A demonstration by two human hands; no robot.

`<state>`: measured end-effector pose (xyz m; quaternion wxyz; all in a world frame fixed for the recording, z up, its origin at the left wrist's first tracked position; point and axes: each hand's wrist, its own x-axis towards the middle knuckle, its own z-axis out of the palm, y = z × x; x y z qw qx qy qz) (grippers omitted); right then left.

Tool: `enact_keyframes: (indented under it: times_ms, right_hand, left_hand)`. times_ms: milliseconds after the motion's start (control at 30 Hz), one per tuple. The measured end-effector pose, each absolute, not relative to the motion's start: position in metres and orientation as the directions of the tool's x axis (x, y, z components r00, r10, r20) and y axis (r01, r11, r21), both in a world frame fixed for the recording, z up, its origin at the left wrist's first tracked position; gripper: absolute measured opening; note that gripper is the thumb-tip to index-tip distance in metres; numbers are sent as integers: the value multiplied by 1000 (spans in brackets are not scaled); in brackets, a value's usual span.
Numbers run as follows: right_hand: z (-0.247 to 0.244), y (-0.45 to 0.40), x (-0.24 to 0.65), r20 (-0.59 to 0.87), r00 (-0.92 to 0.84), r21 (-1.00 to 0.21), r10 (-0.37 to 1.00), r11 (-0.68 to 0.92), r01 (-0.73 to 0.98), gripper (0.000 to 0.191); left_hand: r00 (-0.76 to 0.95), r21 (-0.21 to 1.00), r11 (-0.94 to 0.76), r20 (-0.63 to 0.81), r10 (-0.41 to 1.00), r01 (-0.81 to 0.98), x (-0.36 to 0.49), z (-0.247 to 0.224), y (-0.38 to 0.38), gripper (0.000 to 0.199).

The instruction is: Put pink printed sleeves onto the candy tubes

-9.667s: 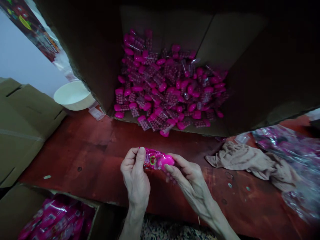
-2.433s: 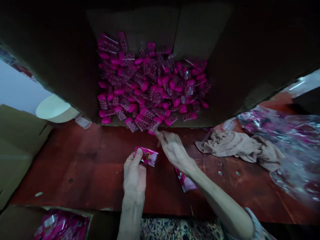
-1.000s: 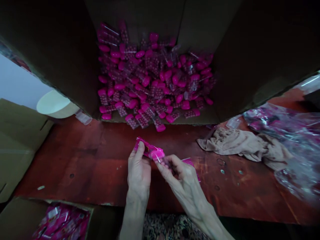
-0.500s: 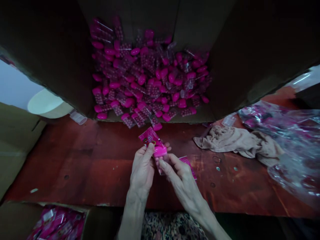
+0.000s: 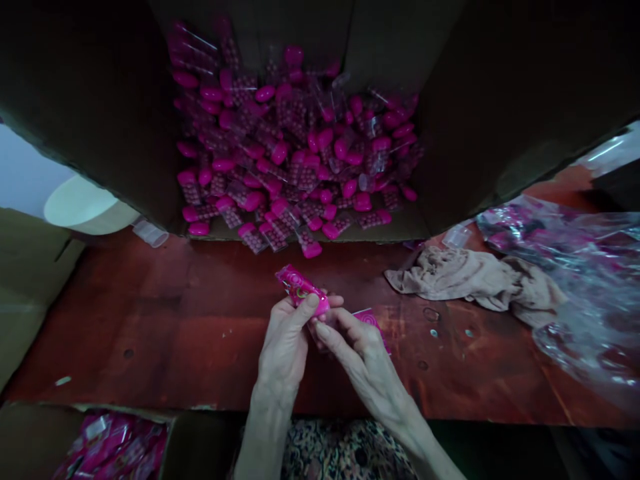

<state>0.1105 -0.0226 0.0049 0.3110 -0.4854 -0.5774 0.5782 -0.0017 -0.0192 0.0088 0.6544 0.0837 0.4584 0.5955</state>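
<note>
My left hand [image 5: 284,340] pinches a glossy pink printed wrapper [image 5: 296,280] between thumb and fingers, above the table in front of me. My right hand [image 5: 363,350] is closed around the lower end of a small clear container with pink balls [image 5: 321,317], mostly hidden by the fingers. The wrapper lies over the container's pink cap end; how far it reaches down is hidden. Another flat pink wrapper [image 5: 369,319] rests on the table behind my right hand. Beyond both hands, many pink-capped containers [image 5: 303,170] lie heaped in a large carton [image 5: 465,87].
The red-brown table [image 5: 165,320] has a crumpled cloth [image 5: 465,280] and clear plastic bags [image 5: 590,293] on the right. A white bowl [image 5: 85,207] and a clear cup [image 5: 151,233] stand left of the carton. A lower-left box [image 5: 173,440] holds pink packets.
The wrapper has come down over the pink cap, which showed bare before. My right fingers have closed in around the container's lower part. The view has shifted slightly.
</note>
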Motion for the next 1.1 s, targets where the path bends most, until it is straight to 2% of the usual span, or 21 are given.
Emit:
enact_keyframes:
  times_ms: [67, 167, 333, 467, 567, 667, 767, 900, 1000, 1100]
  right_hand:
    - [5, -20, 112, -247, -361, -968, 899, -213, 133, 25]
    - [5, -23, 111, -278, -368, -959, 888, -277, 57, 26]
    - [3, -31, 110, -266, -280, -960, 922, -228, 162, 20]
    - [3, -31, 113, -320, -360, -943, 876, -330, 35, 23]
    - [1, -32, 109, -311, -301, -938, 901, -342, -55, 21]
    - [-2, -33, 105, -294, -218, -941, 931, -322, -107, 17]
    - [-1, -31, 106, -311, -274, -926, 910, -355, -127, 15]
    - [7, -31, 108, -330, -330, -903, 884, -398, -163, 17]
    - [11, -33, 107, -342, -297, -901, 892, -401, -166, 17]
    - [9, -32, 107, -362, -295, -892, 884, -421, -165, 17]
  left_hand:
    - [-85, 638, 292, -493, 866, -713, -1, 10, -19, 18]
    - [-94, 676, 313, -493, 865, -667, 2, 11, -22, 17]
    - [-262, 786, 351, -529, 807, -509, 6, 12, -29, 14]
    - [-166, 706, 390, -579, 798, -591, 11, 15, -33, 17]
    - [-153, 680, 379, -585, 797, -628, 15, 16, -34, 17]
    - [-186, 706, 310, -530, 827, -637, 15, 16, -34, 17]
    - [-195, 729, 268, -482, 854, -630, 11, 17, -33, 25]
    - [-189, 769, 317, -488, 852, -556, 12, 14, -38, 29]
    - [-276, 819, 351, -503, 819, -454, 16, 9, -43, 28]
    - [-288, 807, 328, -505, 813, -491, 18, 9, -46, 26]
